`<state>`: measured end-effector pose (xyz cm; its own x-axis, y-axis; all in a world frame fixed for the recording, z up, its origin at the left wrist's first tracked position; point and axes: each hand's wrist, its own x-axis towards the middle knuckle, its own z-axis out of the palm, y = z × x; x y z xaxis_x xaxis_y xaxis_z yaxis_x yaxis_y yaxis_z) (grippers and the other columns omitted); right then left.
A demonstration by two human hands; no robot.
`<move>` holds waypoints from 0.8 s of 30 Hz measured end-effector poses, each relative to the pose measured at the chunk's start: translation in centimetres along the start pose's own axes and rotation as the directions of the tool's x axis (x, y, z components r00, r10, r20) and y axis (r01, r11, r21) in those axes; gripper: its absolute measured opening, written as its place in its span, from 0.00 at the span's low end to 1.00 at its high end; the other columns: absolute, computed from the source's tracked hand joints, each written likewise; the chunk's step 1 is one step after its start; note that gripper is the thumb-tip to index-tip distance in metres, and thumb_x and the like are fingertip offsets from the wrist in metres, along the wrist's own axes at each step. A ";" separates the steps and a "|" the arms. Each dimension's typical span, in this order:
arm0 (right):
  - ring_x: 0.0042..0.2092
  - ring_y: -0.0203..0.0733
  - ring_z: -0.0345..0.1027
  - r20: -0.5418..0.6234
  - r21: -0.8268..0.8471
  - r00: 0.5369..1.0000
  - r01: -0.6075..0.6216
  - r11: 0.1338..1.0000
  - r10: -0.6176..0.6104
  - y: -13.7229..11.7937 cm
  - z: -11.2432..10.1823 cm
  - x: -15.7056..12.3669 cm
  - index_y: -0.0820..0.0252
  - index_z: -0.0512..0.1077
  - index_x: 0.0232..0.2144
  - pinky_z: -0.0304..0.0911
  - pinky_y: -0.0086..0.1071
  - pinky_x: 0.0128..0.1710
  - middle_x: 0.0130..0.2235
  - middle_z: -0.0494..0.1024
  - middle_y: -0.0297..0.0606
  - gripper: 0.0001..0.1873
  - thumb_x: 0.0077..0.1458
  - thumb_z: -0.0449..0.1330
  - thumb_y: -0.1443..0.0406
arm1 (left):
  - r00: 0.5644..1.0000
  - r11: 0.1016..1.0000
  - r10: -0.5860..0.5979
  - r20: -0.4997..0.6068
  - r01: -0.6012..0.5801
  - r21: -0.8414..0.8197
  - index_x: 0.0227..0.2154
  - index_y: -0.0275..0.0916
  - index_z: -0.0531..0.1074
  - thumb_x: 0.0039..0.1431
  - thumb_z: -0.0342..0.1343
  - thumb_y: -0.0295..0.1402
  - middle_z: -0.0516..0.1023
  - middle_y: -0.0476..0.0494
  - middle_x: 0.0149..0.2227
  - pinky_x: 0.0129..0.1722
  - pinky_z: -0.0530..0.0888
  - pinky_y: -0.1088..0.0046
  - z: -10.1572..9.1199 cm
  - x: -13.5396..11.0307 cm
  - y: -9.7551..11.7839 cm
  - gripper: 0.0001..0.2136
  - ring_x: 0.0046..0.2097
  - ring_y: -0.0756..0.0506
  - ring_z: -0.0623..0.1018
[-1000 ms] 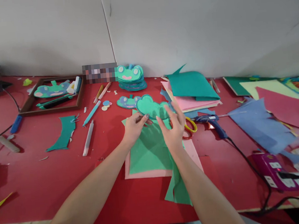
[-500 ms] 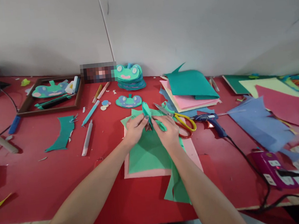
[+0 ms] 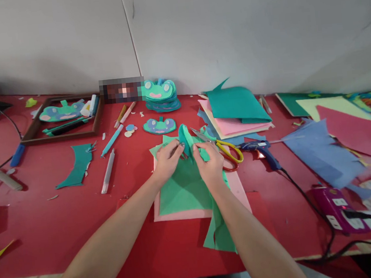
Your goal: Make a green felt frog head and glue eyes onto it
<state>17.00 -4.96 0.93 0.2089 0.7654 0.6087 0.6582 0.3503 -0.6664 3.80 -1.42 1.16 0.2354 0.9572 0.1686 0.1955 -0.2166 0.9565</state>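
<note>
Between my two hands a green and teal felt piece (image 3: 185, 138) stands on edge, its layers slightly parted at the top. My left hand (image 3: 169, 160) pinches its left side, and my right hand (image 3: 208, 161) pinches the right side. Under them lies a light green felt sheet (image 3: 184, 196) on a pink sheet (image 3: 183, 216). Scissors (image 3: 232, 148) with yellow and red handles rest just right of my right hand. Behind the held piece lies a flat felt frog face (image 3: 159, 125), and farther back is a stack of frog faces (image 3: 160, 95).
A blue glue gun (image 3: 260, 147) lies right of the scissors, its cord running to a purple power strip (image 3: 338, 209). Felt sheets (image 3: 238, 105) are piled at the back. On the left are a brown tray (image 3: 62, 137), pens (image 3: 108, 171) and a teal scrap (image 3: 76, 167).
The felt piece has turned and its layers show wider apart at the top. My right hand has shifted slightly right; my left hand stays nearly in place.
</note>
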 end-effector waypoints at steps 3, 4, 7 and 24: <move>0.36 0.40 0.67 -0.006 0.003 1.000 0.004 1.000 -0.004 0.0 0.0 0.0 0.57 0.70 0.31 0.63 0.37 0.41 0.32 0.75 0.37 0.06 0.55 0.53 0.64 | 1.000 1.000 0.015 -0.012 -0.015 0.016 0.19 0.39 0.58 0.58 0.46 0.39 0.63 0.53 0.20 0.29 0.65 0.77 0.0 0.0 0.0 0.14 0.25 0.52 0.68; 0.36 0.40 0.67 -0.006 0.002 1.000 0.005 1.000 -0.005 0.0 0.0 0.0 0.57 0.70 0.31 0.63 0.37 0.41 0.32 0.75 0.36 0.06 0.55 0.53 0.64 | 1.000 0.999 0.018 -0.021 -0.018 0.028 0.19 0.39 0.57 0.58 0.46 0.39 0.62 0.53 0.20 0.28 0.65 0.77 0.0 0.0 0.0 0.14 0.25 0.52 0.67; 0.36 0.40 0.67 -0.008 0.004 1.000 0.009 1.000 -0.009 0.1 0.0 0.0 0.57 0.70 0.31 0.63 0.37 0.41 0.32 0.75 0.37 0.06 0.55 0.53 0.64 | 0.999 0.998 0.019 -0.043 -0.016 0.065 0.19 0.39 0.56 0.57 0.46 0.39 0.59 0.53 0.20 0.27 0.63 0.77 -0.1 0.0 0.1 0.14 0.24 0.52 0.64; 0.36 0.38 0.67 -0.028 -0.007 0.999 0.023 1.000 -0.023 -0.1 0.0 0.0 0.58 0.70 0.31 0.63 0.36 0.41 0.31 0.75 0.36 0.05 0.55 0.54 0.65 | 0.998 0.996 0.037 -0.043 -0.034 0.084 0.19 0.38 0.56 0.58 0.46 0.36 0.57 0.53 0.20 0.27 0.61 0.77 0.0 0.2 -0.2 0.13 0.24 0.52 0.62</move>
<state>16.95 -4.98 1.03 0.2140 0.7416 0.6358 0.6676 0.3642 -0.6494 3.74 -1.21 0.98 0.2010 0.9559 0.2144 0.2669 -0.2640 0.9269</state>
